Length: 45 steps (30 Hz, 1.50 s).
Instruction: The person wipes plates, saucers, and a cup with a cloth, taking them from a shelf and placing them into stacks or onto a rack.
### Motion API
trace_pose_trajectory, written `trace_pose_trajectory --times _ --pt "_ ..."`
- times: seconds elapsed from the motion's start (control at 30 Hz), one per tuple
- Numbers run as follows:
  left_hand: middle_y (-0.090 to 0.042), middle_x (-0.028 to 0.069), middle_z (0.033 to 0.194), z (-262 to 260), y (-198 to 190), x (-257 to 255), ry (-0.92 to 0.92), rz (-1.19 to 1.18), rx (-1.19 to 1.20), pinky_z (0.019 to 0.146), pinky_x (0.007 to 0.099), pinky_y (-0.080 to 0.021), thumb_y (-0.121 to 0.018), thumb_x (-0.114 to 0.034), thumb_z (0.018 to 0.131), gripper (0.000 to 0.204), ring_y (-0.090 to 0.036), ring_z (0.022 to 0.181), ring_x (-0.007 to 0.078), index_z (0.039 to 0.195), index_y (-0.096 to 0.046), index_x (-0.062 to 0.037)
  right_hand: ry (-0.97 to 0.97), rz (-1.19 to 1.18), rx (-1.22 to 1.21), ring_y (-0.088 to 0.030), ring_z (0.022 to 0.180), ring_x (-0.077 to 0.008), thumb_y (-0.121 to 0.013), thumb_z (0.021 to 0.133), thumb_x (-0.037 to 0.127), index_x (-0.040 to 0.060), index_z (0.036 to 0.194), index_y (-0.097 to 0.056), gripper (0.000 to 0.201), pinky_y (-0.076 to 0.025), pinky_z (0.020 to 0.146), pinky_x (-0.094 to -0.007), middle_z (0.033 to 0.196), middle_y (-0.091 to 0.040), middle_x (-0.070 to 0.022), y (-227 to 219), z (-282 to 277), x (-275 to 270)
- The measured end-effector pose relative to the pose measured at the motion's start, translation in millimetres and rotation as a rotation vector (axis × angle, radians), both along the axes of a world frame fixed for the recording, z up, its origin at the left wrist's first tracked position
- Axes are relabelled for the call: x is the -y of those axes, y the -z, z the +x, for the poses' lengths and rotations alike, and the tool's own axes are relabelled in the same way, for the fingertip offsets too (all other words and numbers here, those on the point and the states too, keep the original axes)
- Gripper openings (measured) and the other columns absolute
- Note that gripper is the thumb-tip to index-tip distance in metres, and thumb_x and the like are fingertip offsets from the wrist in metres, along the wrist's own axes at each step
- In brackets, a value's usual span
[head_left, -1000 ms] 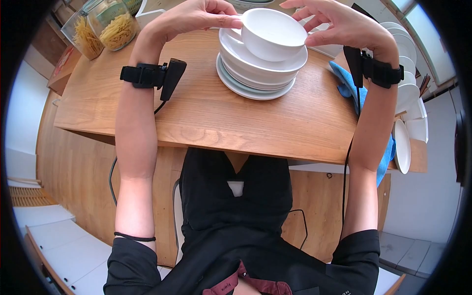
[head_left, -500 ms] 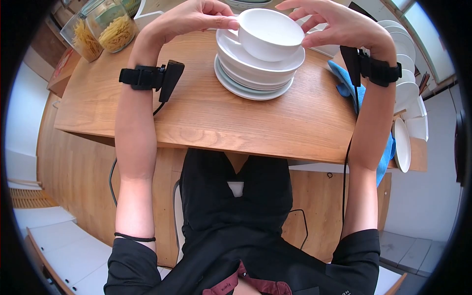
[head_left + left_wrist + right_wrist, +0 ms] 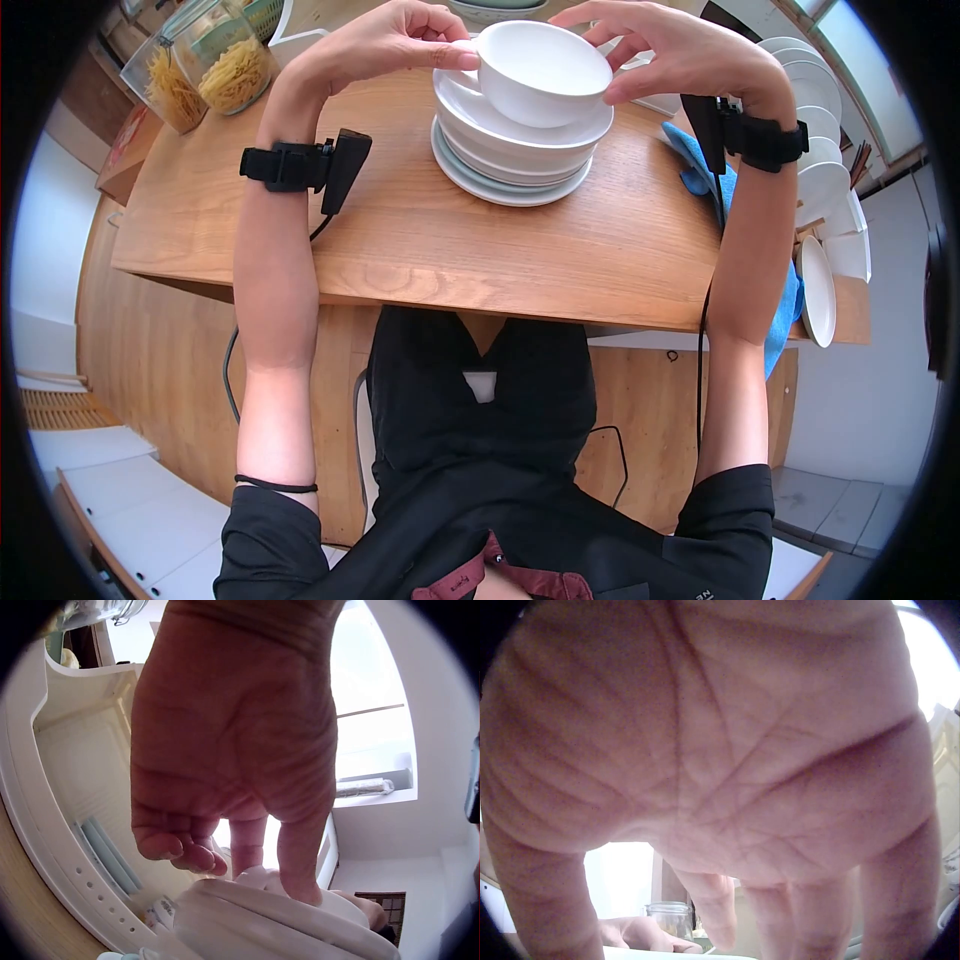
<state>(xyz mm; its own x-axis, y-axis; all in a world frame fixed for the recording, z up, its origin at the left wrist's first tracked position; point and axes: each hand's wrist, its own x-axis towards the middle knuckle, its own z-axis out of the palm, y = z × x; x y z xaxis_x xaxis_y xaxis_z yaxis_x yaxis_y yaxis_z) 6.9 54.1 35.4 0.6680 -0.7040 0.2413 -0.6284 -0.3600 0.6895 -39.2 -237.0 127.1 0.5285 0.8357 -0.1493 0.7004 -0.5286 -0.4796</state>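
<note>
A white cup point(image 3: 545, 85) with a small side handle sits on top of a stack of white bowls and pale plates point(image 3: 510, 190). My left hand point(image 3: 395, 45) pinches the handle between thumb and forefinger, its other fingers curled in. From the left wrist view, the left hand point(image 3: 232, 727) reaches down over the bowl rims point(image 3: 262, 915). On the cup's other side, my right hand point(image 3: 690, 55) holds the rim, thumb at the near side and fingers spread round the far side. Its palm fills most of the right wrist view, where the fingertips are partly cut off.
Glass jars of pasta point(image 3: 235, 80) stand at the back left of the wooden table point(image 3: 430, 265). More bowls point(image 3: 495, 12) are behind the stack. At the right lie a blue cloth point(image 3: 690, 155) and a row of upright plates point(image 3: 825, 110). An oval dish point(image 3: 818, 290) leans there too.
The whole head view shifts slightly, with the cup, stack and both hands a little further left and down in it. Both hands keep their places on the cup.
</note>
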Motion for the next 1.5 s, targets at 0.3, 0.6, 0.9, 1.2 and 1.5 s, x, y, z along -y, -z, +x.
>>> trace_pose_trajectory --times 0.3,0.6,0.9,1.2,1.5 --pt "-0.052 -0.0020 0.086 -4.8 -2.1 4.3 0.029 0.031 -0.022 0.072 0.0231 -0.038 -0.073 -0.038 0.085 0.038 -0.048 0.081 0.0087 0.098 -0.073 -0.0030 0.049 -0.005 0.067 -0.054 0.115 -0.0236 -0.082 0.075 0.032 -0.0039 0.143 -0.034 0.091 -0.048 0.094 -0.0324 0.133 -0.051 -0.0200 4.6 1.7 -1.9" --pt "-0.057 0.0005 0.084 -1.4 1.4 4.8 0.035 -0.023 0.003 0.068 0.0258 -0.039 -0.076 -0.043 0.081 0.042 -0.051 0.078 0.0113 0.092 -0.072 -0.0025 0.077 -0.022 0.051 -0.051 0.119 -0.0259 -0.082 0.074 0.030 -0.0040 0.144 -0.030 0.094 -0.042 0.100 -0.0319 0.134 -0.049 -0.0227 7.5 -0.3 -5.6" --pt "-0.052 -0.0015 0.086 -3.5 -3.9 4.8 0.055 -0.034 -0.020 0.070 0.0235 -0.038 -0.075 -0.038 0.083 0.036 -0.049 0.079 0.0087 0.088 -0.071 -0.0023 0.178 0.008 0.170 -0.062 0.098 -0.0290 -0.088 0.065 0.042 0.0129 0.146 -0.037 0.100 -0.055 0.076 -0.0327 0.113 -0.061 -0.0187 30.2 8.5 1.6" --pt "-0.055 -0.0058 0.070 -12.6 -6.0 12.3 0.047 -0.134 -0.139 0.059 0.0207 -0.035 -0.072 -0.039 0.086 0.031 -0.045 0.064 0.0043 0.087 -0.071 -0.0077 0.096 -0.013 0.082 -0.050 0.121 -0.0255 -0.083 0.071 0.028 -0.0040 0.141 -0.035 0.090 -0.041 0.102 -0.0324 0.132 -0.050 -0.0222 2.4 -5.6 -5.3" --pt "-0.063 -0.0029 0.073 -14.3 -8.6 11.3 0.029 -0.275 -0.148 0.052 0.0182 -0.031 -0.066 -0.037 0.091 0.029 -0.040 0.057 0.0027 0.089 -0.070 -0.0086 0.130 0.121 0.065 -0.059 0.110 -0.0248 -0.083 0.071 0.028 -0.0074 0.140 -0.033 0.092 -0.047 0.094 -0.0297 0.119 -0.060 -0.0219 -3.1 -10.1 -2.8"
